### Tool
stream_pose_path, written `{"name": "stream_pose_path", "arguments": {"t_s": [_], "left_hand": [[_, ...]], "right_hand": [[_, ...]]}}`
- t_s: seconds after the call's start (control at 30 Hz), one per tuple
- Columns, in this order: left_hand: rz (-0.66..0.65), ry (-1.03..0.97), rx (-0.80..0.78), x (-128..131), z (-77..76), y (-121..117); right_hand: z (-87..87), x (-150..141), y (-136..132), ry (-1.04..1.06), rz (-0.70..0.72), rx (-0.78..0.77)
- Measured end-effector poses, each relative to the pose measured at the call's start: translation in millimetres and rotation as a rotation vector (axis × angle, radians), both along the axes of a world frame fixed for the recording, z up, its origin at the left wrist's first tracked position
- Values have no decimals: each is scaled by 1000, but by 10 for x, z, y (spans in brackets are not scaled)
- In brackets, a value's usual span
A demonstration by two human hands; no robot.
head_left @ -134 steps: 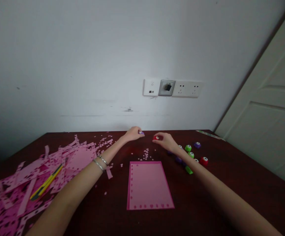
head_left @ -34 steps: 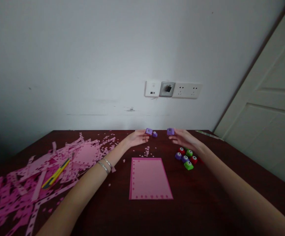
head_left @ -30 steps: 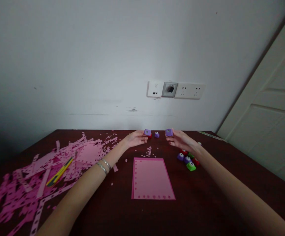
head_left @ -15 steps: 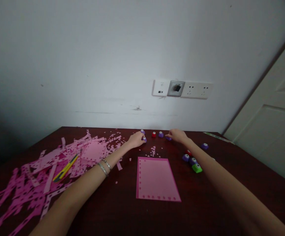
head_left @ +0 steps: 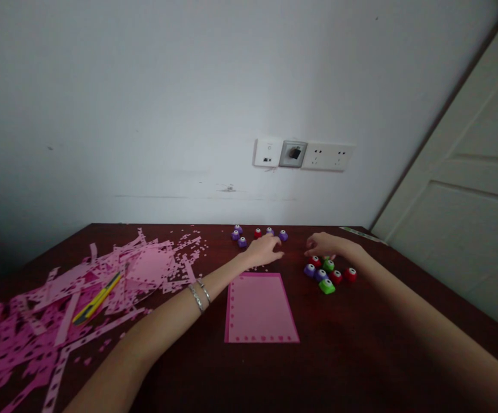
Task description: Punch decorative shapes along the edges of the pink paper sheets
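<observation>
My left hand [head_left: 266, 250] hovers above the table behind the pink sheet [head_left: 262, 310], its fingers apart and nothing in them. Close behind it stand a red craft punch [head_left: 258, 233] and a purple craft punch [head_left: 283, 236]; a few more purple punches [head_left: 242, 242] are grouped to its left. With fingers loosely bent and seemingly holding nothing, my right hand [head_left: 330, 243] is just behind a cluster of punches, nearest a red punch [head_left: 314, 261] and a green punch [head_left: 328, 265]. Small punched shapes run along the sheet's left and bottom edges.
Pink paper strips and scraps [head_left: 149, 267] cover the table's left side, with a yellow utility knife [head_left: 97, 298] lying on them. Wall sockets [head_left: 328, 157] are behind the table. A narrow strip [head_left: 363, 234] lies at the back right, near a white door [head_left: 467, 229].
My left hand has left a purple punch and moved right. My right hand has let go of a purple punch at the back and come nearer to the right cluster. The view has shifted slightly right.
</observation>
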State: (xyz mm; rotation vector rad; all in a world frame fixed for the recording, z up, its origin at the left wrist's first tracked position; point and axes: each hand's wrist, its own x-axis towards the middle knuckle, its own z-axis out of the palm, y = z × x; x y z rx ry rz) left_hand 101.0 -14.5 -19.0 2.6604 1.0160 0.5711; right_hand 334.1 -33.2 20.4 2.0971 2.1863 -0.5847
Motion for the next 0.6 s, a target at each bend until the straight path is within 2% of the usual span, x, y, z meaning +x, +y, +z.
{"name": "stream_pose_path", "arguments": {"t_s": [0.07,0.2,0.3,0.4,0.5,0.6], "left_hand": [[-93,75,-50,269,-17,-125],[-124,199,-22,598,-111,-302],[-109,184,-6,627,-168,-329],[-84,135,-22,574,-156,-337],[-150,120,-41,582,-105,-394],[-173,128,17,699,-74,-485]], "right_hand": [[-18,-9,-134,-26,5,-12],[-73,-48,-232,-134,140,131],[-109,-5,-209,-135,167,172],[-140,58,-177,-83,141,170],[-160,73,-175,-68,120,177],[-169,47,-198,-86,147,220]]}}
